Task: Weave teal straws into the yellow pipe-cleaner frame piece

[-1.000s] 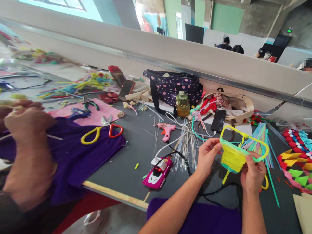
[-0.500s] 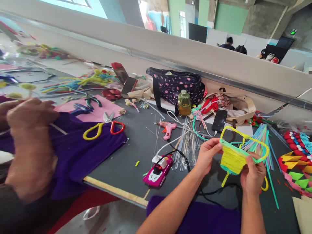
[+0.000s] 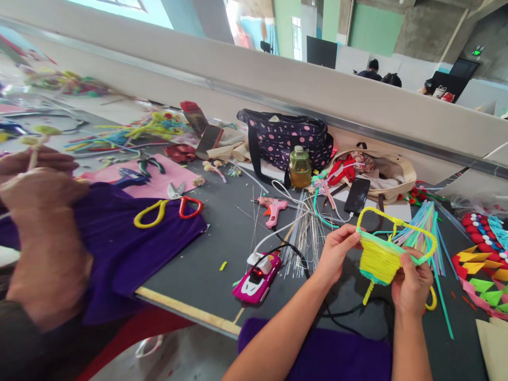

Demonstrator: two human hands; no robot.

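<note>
Between my two hands, above the dark table, is a yellow and mint-green pipe-cleaner craft piece (image 3: 380, 260). It has a ribbed yellow panel, a mint band along its top, a looped yellow frame above and a short twisted yellow stem below. My left hand (image 3: 337, 251) pinches its upper left corner between thumb and fingers. My right hand (image 3: 413, 286) is closed on the right end of the mint band. Behind the right hand, a bundle of pastel pipe cleaners (image 3: 424, 227) lies on the table. A yellow loop handle (image 3: 431, 300) shows partly beside my right wrist.
A pink glue gun (image 3: 273, 209), thin wires (image 3: 307, 243) and a magenta car-shaped power strip (image 3: 257, 280) lie left of my arms. Farther back are a phone (image 3: 357, 194), bottle (image 3: 300, 168) and patterned bag (image 3: 278, 132). Scissors (image 3: 177, 191) rest near a co-worker's hands (image 3: 43, 185).
The co-worker's hands at the left have moved slightly left and down with their stemmed craft piece. My hands and the yellow piece stay almost the same.
</note>
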